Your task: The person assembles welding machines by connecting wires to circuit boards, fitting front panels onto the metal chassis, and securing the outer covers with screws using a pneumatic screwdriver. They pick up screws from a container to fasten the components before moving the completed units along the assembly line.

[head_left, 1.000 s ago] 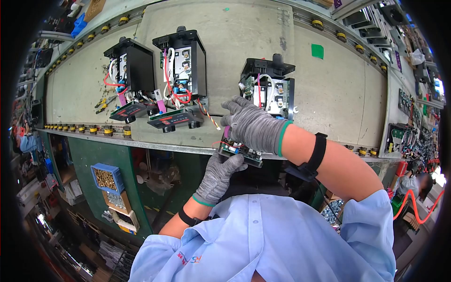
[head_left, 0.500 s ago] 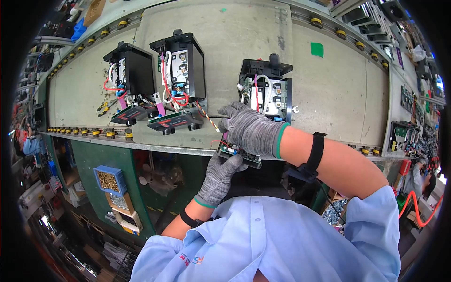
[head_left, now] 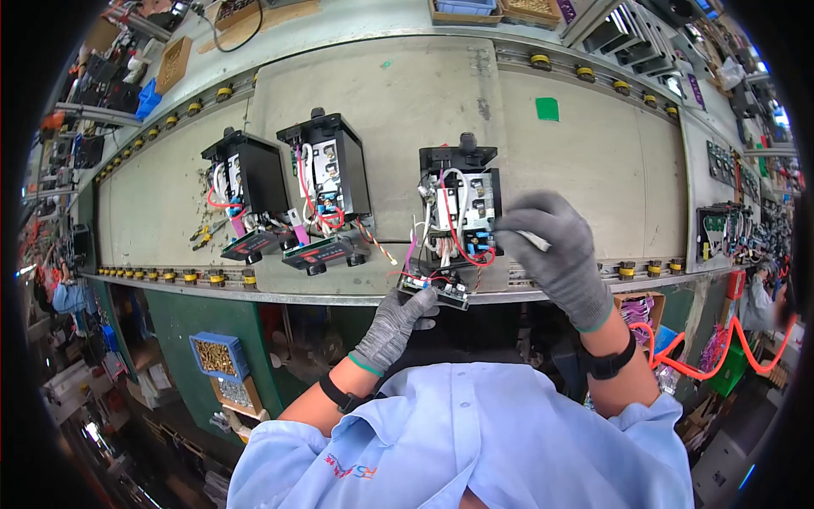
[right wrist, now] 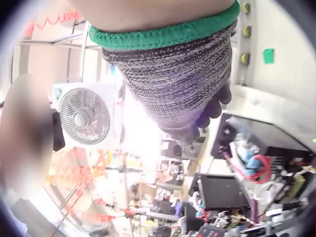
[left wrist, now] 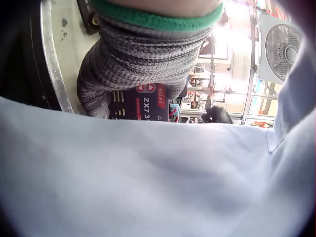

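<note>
My gloved left hand (head_left: 392, 329) grips a small front panel with a circuit board (head_left: 448, 297) at the table's front edge, thumb on top. In the left wrist view, the panel's printed face (left wrist: 147, 106) shows below the fingers. Wires run from the board to an opened black welder unit (head_left: 462, 199), its inner parts exposed. To the right of that unit, my gloved right hand (head_left: 560, 254) is raised with curled fingers, holding a silver wrench (head_left: 536, 242), mostly covered by the glove. In the right wrist view, the right hand (right wrist: 177, 94) hides most of what it holds.
Two more opened black units (head_left: 248, 178) stand to the left, their front panels (head_left: 325, 252) hanging forward on wires. Yellow-handled pliers (head_left: 203, 236) lie beside them. Rollers (head_left: 193, 276) line the table edge. A blue bin of brass parts (head_left: 219, 356) hangs below.
My right hand has left the panel and wires, moved right past the unit, and taken up the wrench that lay there. The left hand still holds the panel. The head view has tilted up.
</note>
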Action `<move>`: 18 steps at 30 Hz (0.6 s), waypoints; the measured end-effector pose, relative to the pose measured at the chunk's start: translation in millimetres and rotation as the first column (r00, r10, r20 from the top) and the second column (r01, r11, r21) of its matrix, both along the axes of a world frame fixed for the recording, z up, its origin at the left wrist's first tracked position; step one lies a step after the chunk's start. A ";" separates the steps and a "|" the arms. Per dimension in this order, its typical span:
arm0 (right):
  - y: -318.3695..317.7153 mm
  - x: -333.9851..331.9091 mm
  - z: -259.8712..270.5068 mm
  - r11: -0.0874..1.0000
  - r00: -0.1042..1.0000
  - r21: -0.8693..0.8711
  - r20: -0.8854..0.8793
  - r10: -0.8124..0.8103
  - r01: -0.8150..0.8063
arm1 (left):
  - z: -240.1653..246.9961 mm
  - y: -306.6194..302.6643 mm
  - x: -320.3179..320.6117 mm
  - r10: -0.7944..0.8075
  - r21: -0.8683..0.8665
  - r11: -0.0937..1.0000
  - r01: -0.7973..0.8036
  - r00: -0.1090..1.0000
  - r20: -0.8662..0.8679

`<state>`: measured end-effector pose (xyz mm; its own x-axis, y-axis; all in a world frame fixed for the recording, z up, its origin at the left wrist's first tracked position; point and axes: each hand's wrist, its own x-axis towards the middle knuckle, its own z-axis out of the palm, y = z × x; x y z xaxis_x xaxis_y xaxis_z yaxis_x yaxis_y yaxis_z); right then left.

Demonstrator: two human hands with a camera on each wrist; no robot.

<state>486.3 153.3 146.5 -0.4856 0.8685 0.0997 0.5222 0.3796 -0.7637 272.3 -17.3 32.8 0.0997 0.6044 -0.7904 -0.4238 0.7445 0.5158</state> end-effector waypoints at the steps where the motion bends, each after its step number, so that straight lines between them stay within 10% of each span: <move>1: -10.3 18.4 -14.6 0.996 0.997 -0.036 -0.013 -0.077 0.076 | -0.3 -0.1 -1.9 -0.018 -0.009 1.000 0.018 1.000 -0.009; 3: -42.1 49.6 -60.4 0.886 0.970 -0.407 0.003 -0.243 0.224 | -4.1 1.3 -5.7 -0.046 -0.017 0.999 0.045 0.999 -0.026; 5: -76.5 68.7 -134.9 0.942 0.988 -0.304 0.092 -0.123 0.145 | -3.7 1.7 -8.5 -0.099 -0.034 0.995 0.099 0.995 -0.018; 6: -86.6 58.2 -140.6 0.732 0.967 -0.632 0.147 -0.208 0.254 | -4.5 3.9 -9.8 -0.105 -0.034 0.994 0.104 0.994 -0.025; 9: -101.4 42.0 -201.0 0.727 0.970 -0.643 0.185 -0.159 0.242 | -6.4 2.2 -13.4 -0.124 -0.068 0.990 0.122 0.992 -0.034; 18: -89.4 52.5 -133.4 0.143 0.889 -0.972 -0.229 -0.397 -0.186 | -7.7 -1.2 -9.9 -0.129 -0.032 0.991 0.128 0.991 -0.044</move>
<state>538.8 63.9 13.1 -0.5516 0.4070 -0.7280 0.0738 -0.8456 -0.5286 262.4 -18.5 25.1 0.1387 0.5660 -0.8126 -0.3003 0.8060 0.5101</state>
